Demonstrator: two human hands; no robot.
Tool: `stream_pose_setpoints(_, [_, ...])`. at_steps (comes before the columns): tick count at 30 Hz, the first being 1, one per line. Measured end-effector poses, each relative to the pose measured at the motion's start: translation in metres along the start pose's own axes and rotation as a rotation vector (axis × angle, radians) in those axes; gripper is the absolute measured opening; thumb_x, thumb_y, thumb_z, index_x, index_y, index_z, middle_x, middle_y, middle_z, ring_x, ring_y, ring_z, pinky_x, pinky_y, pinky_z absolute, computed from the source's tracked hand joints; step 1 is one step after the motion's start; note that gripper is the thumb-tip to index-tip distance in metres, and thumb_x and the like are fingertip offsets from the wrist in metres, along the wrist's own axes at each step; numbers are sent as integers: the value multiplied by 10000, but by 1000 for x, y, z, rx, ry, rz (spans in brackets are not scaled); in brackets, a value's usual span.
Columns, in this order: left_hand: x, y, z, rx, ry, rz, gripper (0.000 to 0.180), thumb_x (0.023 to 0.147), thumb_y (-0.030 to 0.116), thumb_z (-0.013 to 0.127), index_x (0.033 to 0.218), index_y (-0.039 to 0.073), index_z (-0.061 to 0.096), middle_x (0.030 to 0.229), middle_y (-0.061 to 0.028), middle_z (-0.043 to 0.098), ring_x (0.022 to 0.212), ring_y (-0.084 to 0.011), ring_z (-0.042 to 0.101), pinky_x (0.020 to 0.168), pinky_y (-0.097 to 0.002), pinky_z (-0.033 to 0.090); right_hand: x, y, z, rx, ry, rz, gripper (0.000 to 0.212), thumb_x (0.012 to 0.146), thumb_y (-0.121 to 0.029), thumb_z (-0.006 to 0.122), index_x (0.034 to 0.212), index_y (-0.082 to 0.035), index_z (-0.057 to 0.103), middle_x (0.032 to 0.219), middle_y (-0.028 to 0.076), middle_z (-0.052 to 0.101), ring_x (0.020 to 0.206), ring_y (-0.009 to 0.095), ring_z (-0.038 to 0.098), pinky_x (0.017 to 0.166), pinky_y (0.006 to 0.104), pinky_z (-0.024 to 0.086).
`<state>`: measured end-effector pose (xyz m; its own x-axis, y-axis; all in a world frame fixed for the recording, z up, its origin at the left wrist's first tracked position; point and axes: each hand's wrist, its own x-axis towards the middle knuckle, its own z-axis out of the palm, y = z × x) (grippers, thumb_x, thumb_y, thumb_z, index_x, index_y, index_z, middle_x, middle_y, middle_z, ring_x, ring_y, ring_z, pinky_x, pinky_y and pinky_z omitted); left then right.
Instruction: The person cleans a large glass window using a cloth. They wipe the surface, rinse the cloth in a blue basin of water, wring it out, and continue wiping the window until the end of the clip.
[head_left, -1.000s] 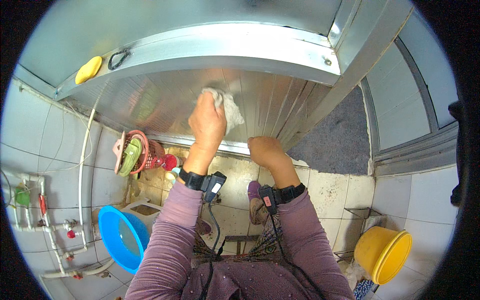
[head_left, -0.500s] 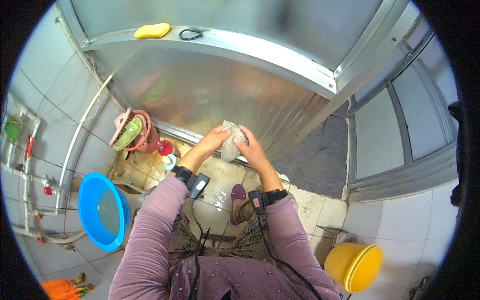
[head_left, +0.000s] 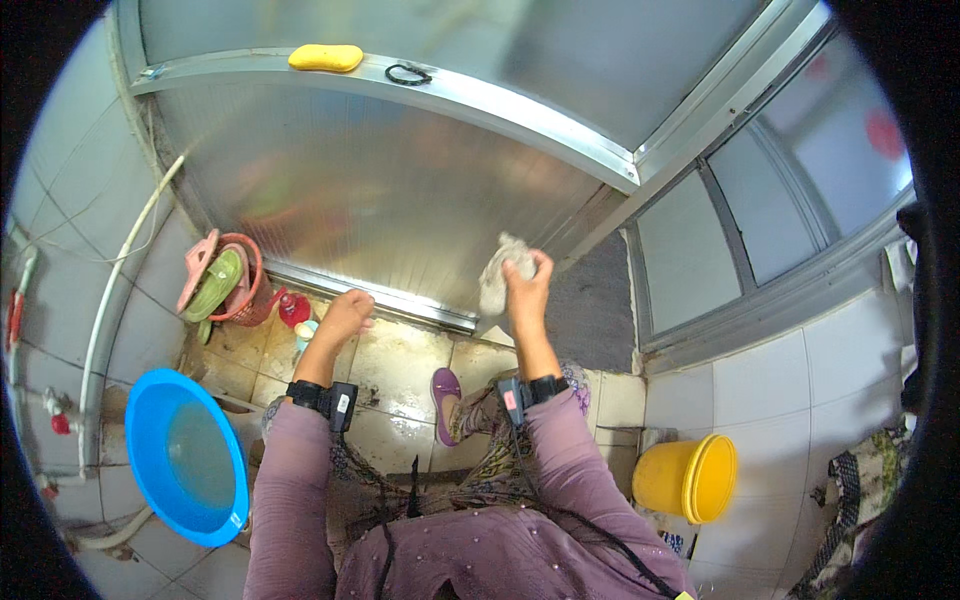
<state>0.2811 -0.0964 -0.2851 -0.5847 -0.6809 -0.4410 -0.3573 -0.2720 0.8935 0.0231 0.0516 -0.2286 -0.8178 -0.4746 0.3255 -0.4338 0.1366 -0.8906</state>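
Observation:
A crumpled grey-white cloth (head_left: 494, 280) is gripped in my right hand (head_left: 528, 290), close to the lower translucent panel of the partition. Its thumb and fingers close on the cloth's right side. My left hand (head_left: 345, 316) is apart from it, with fingers curled in and nothing visible in them. That hand is nearest the metal bottom rail of the partition (head_left: 390, 300), a little to the right of a small red item (head_left: 292, 309) on the floor. Dark straps with small boxes sit on both wrists.
A yellow soap-like bar (head_left: 326, 58) and a black loop (head_left: 408, 75) lie on the metal ledge. At left stand a blue basin (head_left: 140, 440) with water and a basket (head_left: 262, 290) of slippers. A yellow bucket (head_left: 660, 478) is at right, beside tiled walls and pipes.
Both hands were together on the cloth; now the left has let go and moved left and down. The right has carried the cloth to the right. The view has shifted right.

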Motion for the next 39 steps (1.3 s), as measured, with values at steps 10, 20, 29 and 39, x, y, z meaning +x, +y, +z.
stream_pose_setpoints(10, [-37, 2, 9, 697, -172, 470, 393, 866, 313, 568, 1165, 57, 568, 1069, -182, 630, 983, -354, 597, 837, -415, 473, 90, -50, 22, -320, 457, -455, 264, 770, -148, 691, 984, -50, 571, 1046, 128, 460, 959, 315, 534, 843, 393, 441])
stream_pose_setpoints(20, [-48, 5, 9, 823, -141, 504, 380, 857, 282, 566, 1154, 45, 563, 1093, -183, 613, 997, -361, 579, 840, -429, 465, 55, 3, 54, -329, 345, -138, 217, 737, -165, 712, 883, -70, 582, 1003, 108, 511, 923, 321, 563, 784, 406, 456])
stream_pose_setpoints(29, [-46, 5, 10, 852, -164, 493, 392, 864, 271, 562, 1184, 45, 544, 1103, -191, 602, 1021, -367, 566, 862, -432, 456, 57, 20, 58, -261, 328, 2, 269, 718, -201, 722, 893, -61, 573, 983, 135, 534, 922, 337, 554, 814, 417, 434])
stream_pose_setpoints(39, [-47, -2, 4, 836, -155, 465, 379, 850, 263, 580, 1162, 50, 553, 1083, -192, 608, 1000, -365, 574, 843, -443, 460, 84, 1, 36, -229, 424, -160, 266, 779, -167, 679, 924, -9, 521, 990, 178, 506, 923, 351, 518, 834, 422, 407])
